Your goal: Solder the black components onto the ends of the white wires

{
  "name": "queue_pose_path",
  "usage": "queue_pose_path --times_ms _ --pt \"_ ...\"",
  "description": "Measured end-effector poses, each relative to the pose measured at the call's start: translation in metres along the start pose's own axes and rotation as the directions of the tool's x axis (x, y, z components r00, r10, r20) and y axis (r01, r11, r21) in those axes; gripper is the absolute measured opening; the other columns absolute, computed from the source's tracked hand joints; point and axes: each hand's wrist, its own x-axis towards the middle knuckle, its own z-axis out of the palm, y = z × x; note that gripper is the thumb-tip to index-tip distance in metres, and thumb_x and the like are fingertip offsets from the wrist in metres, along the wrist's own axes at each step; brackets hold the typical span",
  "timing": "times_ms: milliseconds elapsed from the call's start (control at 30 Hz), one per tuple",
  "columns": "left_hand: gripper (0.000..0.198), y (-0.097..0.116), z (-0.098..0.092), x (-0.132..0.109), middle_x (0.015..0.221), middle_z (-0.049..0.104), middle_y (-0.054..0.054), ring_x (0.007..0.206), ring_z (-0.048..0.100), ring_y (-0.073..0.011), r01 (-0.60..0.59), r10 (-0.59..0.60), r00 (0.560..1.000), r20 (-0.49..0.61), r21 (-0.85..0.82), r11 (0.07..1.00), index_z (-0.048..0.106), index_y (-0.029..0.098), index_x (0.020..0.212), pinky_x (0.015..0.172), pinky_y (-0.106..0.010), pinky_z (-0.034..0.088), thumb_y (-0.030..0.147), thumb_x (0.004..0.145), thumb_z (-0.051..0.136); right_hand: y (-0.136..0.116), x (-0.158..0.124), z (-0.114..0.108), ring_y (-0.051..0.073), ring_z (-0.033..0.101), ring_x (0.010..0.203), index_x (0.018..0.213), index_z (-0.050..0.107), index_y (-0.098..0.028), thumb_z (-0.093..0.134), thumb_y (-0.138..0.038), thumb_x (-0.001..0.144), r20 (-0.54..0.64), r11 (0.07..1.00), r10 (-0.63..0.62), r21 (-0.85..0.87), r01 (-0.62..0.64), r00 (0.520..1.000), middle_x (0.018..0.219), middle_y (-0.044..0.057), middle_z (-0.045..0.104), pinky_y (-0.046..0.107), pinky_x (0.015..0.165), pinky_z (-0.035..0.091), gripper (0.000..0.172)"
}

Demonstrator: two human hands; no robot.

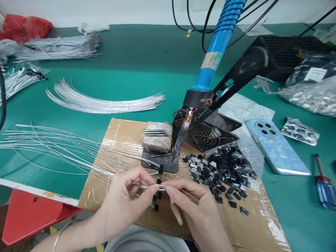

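My left hand (pixel 131 199) is closed in a pinch on a thin white wire, close above the front of the cardboard. Facing it, my right hand (pixel 198 206) also pinches the wire (pixel 162 187), and the fingertips of both hands almost meet. A thin strand (pixel 201 202) trails from the right fingers over the palm side. Behind and under the fingers lie several white wires (pixel 118 154) tipped with small black connectors (pixel 155 207). Just past the hands a soldering iron (pixel 183 129) points down in its holder, its tip over a dark metal plate (pixel 147 161).
Loose black connectors (pixel 228 171) are heaped on the cardboard (pixel 111 136). Behind the iron stands a fan (pixel 202 131). A wrapped block (pixel 157 141) carries metal rods. White wire bundles (pixel 110 105) lie at left; a phone (pixel 278 147) and screwdriver (pixel 324 189) at right.
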Motion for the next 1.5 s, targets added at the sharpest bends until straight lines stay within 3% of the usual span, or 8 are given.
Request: queue_pose_path --times_ms 133,733,900,1033,1167,1300,1500 --pt "0.013 0.001 0.003 -0.001 0.070 0.062 -0.001 0.065 0.053 -0.0124 -0.045 0.047 0.998 -0.036 0.048 0.998 0.062 0.015 0.077 0.059 -0.023 0.043 0.024 0.087 0.063 0.008 0.003 -0.005 0.003 0.038 0.038 0.087 0.083 -0.022 0.080 -0.042 0.083 0.074 0.998 -0.015 0.058 0.010 0.997 0.051 -0.004 0.054 0.019 0.042 0.027 0.021" --pt "0.015 0.003 0.002 -0.002 0.065 0.063 -0.001 0.060 0.051 -0.0122 -0.127 0.135 0.990 -0.024 0.220 0.967 0.065 0.016 0.073 0.052 -0.023 0.037 0.021 0.087 0.061 0.001 0.004 -0.009 0.004 0.040 0.036 0.074 0.080 -0.018 0.080 -0.042 0.082 0.106 0.999 0.029 0.024 -0.032 0.994 0.047 -0.003 0.057 0.020 0.041 0.023 0.025" --pt "0.014 -0.001 0.007 -0.004 0.063 0.062 -0.001 0.056 0.047 -0.0120 -0.111 0.134 0.988 -0.079 0.242 0.964 0.066 0.016 0.074 0.051 -0.024 0.036 0.023 0.085 0.061 0.004 0.006 -0.002 0.003 0.037 0.035 0.069 0.079 -0.018 0.083 -0.038 0.076 0.051 0.986 0.025 0.162 -0.033 0.998 0.049 -0.004 0.052 0.017 0.036 0.023 0.021" --pt "0.013 -0.001 0.008 -0.001 0.064 0.061 -0.001 0.056 0.048 -0.0118 -0.078 0.097 0.990 -0.106 0.168 0.983 0.066 0.016 0.074 0.051 -0.023 0.037 0.023 0.084 0.062 0.009 0.006 0.000 0.002 0.034 0.035 0.072 0.080 -0.020 0.079 -0.038 0.076 -0.018 0.980 0.011 0.200 -0.008 1.000 0.052 -0.006 0.046 0.016 0.033 0.022 0.019" --pt "0.014 0.001 0.001 0.004 0.064 0.057 0.001 0.058 0.048 -0.0106 -0.017 0.020 0.996 -0.085 0.036 0.999 0.063 0.016 0.073 0.053 -0.021 0.038 0.024 0.083 0.067 0.008 0.005 -0.005 0.004 0.045 0.038 0.085 0.084 -0.022 0.079 -0.037 0.081 -0.058 0.990 -0.040 0.131 0.047 0.997 0.062 -0.002 0.056 0.017 0.036 0.031 0.016" --pt "0.018 0.002 -0.003 0.005 0.062 0.052 0.004 0.056 0.043 -0.0089 0.043 -0.043 0.999 0.010 -0.053 0.998 0.061 0.016 0.072 0.053 -0.020 0.035 0.025 0.085 0.068 -0.002 0.001 -0.004 0.007 0.054 0.042 0.091 0.085 -0.026 0.077 -0.039 0.085 -0.017 0.988 -0.138 -0.071 0.137 0.990 0.071 0.001 0.066 0.022 0.043 0.043 0.017" --pt "0.018 0.001 -0.005 0.003 0.063 0.050 0.005 0.057 0.041 -0.0087 0.080 -0.071 0.994 0.088 -0.093 0.992 0.060 0.016 0.074 0.053 -0.020 0.033 0.026 0.088 0.067 -0.016 -0.002 0.001 0.011 0.051 0.050 0.082 0.086 -0.029 0.076 -0.038 0.085 0.001 0.914 -0.242 -0.336 0.228 0.970 0.063 0.002 0.064 0.023 0.043 0.037 0.014"
